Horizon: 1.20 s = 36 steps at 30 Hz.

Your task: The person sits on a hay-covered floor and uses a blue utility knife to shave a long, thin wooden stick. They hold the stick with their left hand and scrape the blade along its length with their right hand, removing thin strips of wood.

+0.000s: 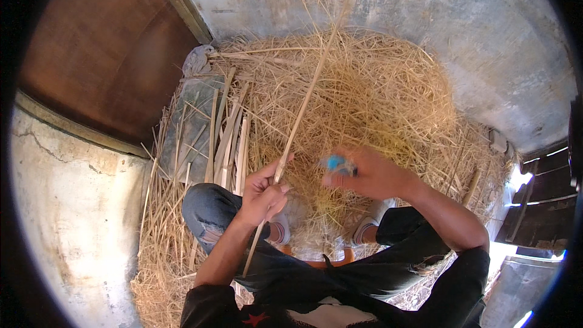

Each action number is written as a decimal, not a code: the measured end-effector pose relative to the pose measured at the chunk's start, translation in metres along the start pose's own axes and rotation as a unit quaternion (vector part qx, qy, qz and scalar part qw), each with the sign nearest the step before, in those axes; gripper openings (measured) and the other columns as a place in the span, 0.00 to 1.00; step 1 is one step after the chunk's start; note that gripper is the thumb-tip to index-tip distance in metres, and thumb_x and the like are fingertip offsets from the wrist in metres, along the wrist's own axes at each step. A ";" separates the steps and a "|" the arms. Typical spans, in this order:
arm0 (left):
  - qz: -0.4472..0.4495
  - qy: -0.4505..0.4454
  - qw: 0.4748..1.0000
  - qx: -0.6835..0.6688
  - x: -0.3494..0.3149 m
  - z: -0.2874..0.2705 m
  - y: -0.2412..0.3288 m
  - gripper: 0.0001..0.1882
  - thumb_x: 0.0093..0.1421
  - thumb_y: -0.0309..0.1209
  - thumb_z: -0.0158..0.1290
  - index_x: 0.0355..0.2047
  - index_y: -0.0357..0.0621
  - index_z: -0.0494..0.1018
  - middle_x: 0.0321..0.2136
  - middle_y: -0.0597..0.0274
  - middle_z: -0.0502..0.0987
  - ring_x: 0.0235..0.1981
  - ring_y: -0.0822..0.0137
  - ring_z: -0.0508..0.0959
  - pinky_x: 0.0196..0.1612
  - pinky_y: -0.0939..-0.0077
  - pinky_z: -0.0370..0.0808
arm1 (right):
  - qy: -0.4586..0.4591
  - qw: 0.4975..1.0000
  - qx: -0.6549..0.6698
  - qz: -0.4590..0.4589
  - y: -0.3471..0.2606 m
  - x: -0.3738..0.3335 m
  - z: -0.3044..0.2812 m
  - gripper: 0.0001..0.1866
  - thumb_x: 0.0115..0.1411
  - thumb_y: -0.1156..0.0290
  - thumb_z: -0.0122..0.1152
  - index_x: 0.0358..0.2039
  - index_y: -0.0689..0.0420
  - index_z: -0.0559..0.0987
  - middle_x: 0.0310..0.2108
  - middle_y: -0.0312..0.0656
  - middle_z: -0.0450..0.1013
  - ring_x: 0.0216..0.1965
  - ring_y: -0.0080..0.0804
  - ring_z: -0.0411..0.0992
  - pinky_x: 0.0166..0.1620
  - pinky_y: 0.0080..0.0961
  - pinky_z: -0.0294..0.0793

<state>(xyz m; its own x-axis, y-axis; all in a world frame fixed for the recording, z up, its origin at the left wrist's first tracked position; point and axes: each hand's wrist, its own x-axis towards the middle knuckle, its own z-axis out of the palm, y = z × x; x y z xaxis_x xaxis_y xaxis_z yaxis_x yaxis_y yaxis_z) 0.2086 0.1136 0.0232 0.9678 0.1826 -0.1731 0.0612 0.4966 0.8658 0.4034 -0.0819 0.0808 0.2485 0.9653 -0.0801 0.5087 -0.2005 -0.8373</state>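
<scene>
A long, thin bamboo strip [305,103] runs slantwise from my lap up past the far wall's foot. My left hand [262,199] is closed round it near its lower end, just above my left knee. To the right, apart from the strip, my right hand [375,174] is smeared by motion. It grips a small blue object [336,163], whose kind is too blurred to tell. Below both hands, thin shavings [331,191] lie between my feet.
A large heap of shavings [376,85] spreads up to the grey wall [425,0]. Split bamboo pieces [226,140] lie at the left, partly over a grey slab [197,106]. A brown door panel [109,48] stands far left. An orange seat edge [328,261] shows beneath me.
</scene>
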 end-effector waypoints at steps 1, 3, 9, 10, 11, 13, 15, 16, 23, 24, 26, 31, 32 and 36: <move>-0.003 -0.004 1.000 -0.006 -0.001 0.000 0.000 0.32 0.62 0.15 0.42 0.69 0.35 0.58 0.12 0.72 0.64 0.07 0.81 0.58 0.12 0.82 0.53 | 0.081 0.997 -0.016 -0.006 0.007 -0.001 0.001 0.20 0.71 0.53 0.53 0.38 0.61 0.74 0.21 0.43 0.68 0.24 0.37 0.68 0.31 0.38 0.66; -0.008 -0.015 1.000 -0.018 -0.001 0.001 0.000 0.32 0.62 0.15 0.42 0.69 0.35 0.58 0.12 0.72 0.64 0.07 0.81 0.59 0.12 0.82 0.53 | 0.191 0.981 -0.021 -0.001 0.011 0.000 -0.003 0.17 0.73 0.57 0.51 0.38 0.62 0.74 0.20 0.45 0.67 0.23 0.38 0.68 0.30 0.39 0.65; -0.059 -0.078 0.995 -0.003 0.000 0.014 -0.003 0.33 0.62 0.17 0.44 0.69 0.35 0.58 0.12 0.74 0.62 0.07 0.82 0.59 0.12 0.83 0.53 | 0.240 0.962 -0.115 0.054 0.013 0.004 -0.026 0.16 0.72 0.59 0.50 0.40 0.61 0.73 0.22 0.56 0.72 0.27 0.61 0.74 0.29 0.52 0.70; -0.062 -0.086 0.994 -0.005 0.000 0.016 -0.003 0.33 0.62 0.17 0.44 0.69 0.36 0.58 0.12 0.75 0.62 0.07 0.82 0.58 0.12 0.83 0.53 | 0.248 0.958 -0.130 0.063 0.014 0.005 -0.030 0.16 0.72 0.59 0.50 0.40 0.61 0.73 0.21 0.56 0.72 0.25 0.61 0.74 0.28 0.53 0.69; -0.065 -0.094 0.993 -0.007 0.000 0.017 -0.004 0.33 0.62 0.17 0.44 0.69 0.36 0.58 0.12 0.75 0.61 0.07 0.83 0.58 0.12 0.83 0.53 | 0.262 0.953 -0.134 0.066 0.014 0.006 -0.034 0.16 0.72 0.59 0.50 0.40 0.61 0.74 0.20 0.56 0.72 0.25 0.61 0.74 0.28 0.53 0.69; -0.070 -0.102 0.992 -0.017 0.001 0.018 -0.006 0.32 0.63 0.18 0.44 0.69 0.37 0.58 0.11 0.76 0.60 0.07 0.83 0.58 0.12 0.84 0.52 | 0.287 0.944 -0.144 0.070 0.014 0.009 -0.038 0.17 0.72 0.58 0.49 0.39 0.60 0.75 0.19 0.55 0.72 0.24 0.60 0.74 0.27 0.53 0.70; -0.073 -0.104 0.991 -0.032 0.002 0.016 -0.008 0.32 0.63 0.19 0.44 0.69 0.38 0.58 0.11 0.76 0.59 0.07 0.83 0.58 0.12 0.84 0.52 | 0.240 0.952 -0.176 0.076 0.015 0.007 -0.015 0.18 0.73 0.57 0.49 0.40 0.60 0.77 0.19 0.55 0.70 0.23 0.57 0.73 0.27 0.47 0.70; -0.076 -0.099 0.992 -0.032 0.002 0.016 -0.007 0.32 0.64 0.19 0.45 0.69 0.38 0.58 0.11 0.76 0.59 0.07 0.83 0.58 0.12 0.83 0.52 | 0.216 0.954 -0.191 0.076 0.014 0.006 -0.004 0.19 0.73 0.56 0.49 0.41 0.60 0.78 0.18 0.55 0.70 0.22 0.55 0.73 0.26 0.44 0.70; -0.090 -0.077 0.992 -0.032 -0.005 0.014 -0.008 0.31 0.65 0.21 0.46 0.69 0.39 0.60 0.11 0.76 0.57 0.07 0.82 0.57 0.12 0.83 0.52 | 0.279 0.941 -0.176 0.080 0.028 0.018 -0.016 0.19 0.73 0.54 0.48 0.41 0.58 0.78 0.20 0.55 0.72 0.24 0.57 0.74 0.28 0.50 0.71; -0.084 -0.082 0.993 -0.030 -0.005 0.015 -0.008 0.31 0.65 0.21 0.46 0.69 0.40 0.60 0.11 0.76 0.57 0.07 0.82 0.57 0.12 0.83 0.52 | 0.289 0.940 -0.167 0.077 0.029 0.019 -0.022 0.19 0.73 0.54 0.48 0.41 0.58 0.78 0.20 0.55 0.72 0.24 0.57 0.75 0.28 0.51 0.71; -0.078 -0.080 0.993 -0.033 -0.004 0.014 -0.008 0.31 0.65 0.21 0.46 0.69 0.40 0.60 0.11 0.76 0.57 0.07 0.82 0.57 0.12 0.83 0.52 | 0.256 0.952 -0.158 0.061 0.023 0.017 -0.016 0.20 0.72 0.53 0.48 0.40 0.58 0.77 0.20 0.55 0.73 0.24 0.57 0.74 0.28 0.51 0.72; -0.079 -0.067 0.994 -0.039 -0.004 0.011 -0.012 0.31 0.65 0.21 0.46 0.69 0.40 0.60 0.11 0.76 0.57 0.07 0.82 0.57 0.12 0.83 0.52 | 0.139 0.971 -0.175 0.083 0.001 0.009 0.026 0.24 0.73 0.50 0.44 0.40 0.58 0.77 0.22 0.55 0.74 0.25 0.57 0.74 0.30 0.47 0.72; -0.079 -0.069 0.994 -0.042 -0.002 0.013 -0.010 0.30 0.65 0.21 0.46 0.69 0.40 0.60 0.11 0.76 0.58 0.07 0.82 0.57 0.12 0.83 0.52 | 0.175 0.967 -0.160 0.094 0.005 0.012 0.019 0.22 0.73 0.52 0.44 0.41 0.58 0.77 0.24 0.56 0.75 0.27 0.58 0.75 0.31 0.50 0.73; -0.072 -0.085 0.993 -0.034 -0.001 0.014 -0.006 0.31 0.64 0.21 0.45 0.69 0.40 0.60 0.11 0.75 0.58 0.07 0.82 0.57 0.12 0.82 0.52 | 0.238 0.960 -0.094 0.114 0.018 0.020 -0.007 0.20 0.73 0.54 0.46 0.40 0.58 0.77 0.23 0.56 0.74 0.29 0.59 0.76 0.31 0.49 0.73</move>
<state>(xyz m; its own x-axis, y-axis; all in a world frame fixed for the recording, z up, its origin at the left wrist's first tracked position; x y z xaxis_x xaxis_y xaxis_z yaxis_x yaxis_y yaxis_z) 0.2104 0.0985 0.0243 0.9779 -0.0366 -0.2059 0.1902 0.5652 0.8027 0.4238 -0.0676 0.0677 0.6972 0.7155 0.0441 0.5251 -0.4679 -0.7109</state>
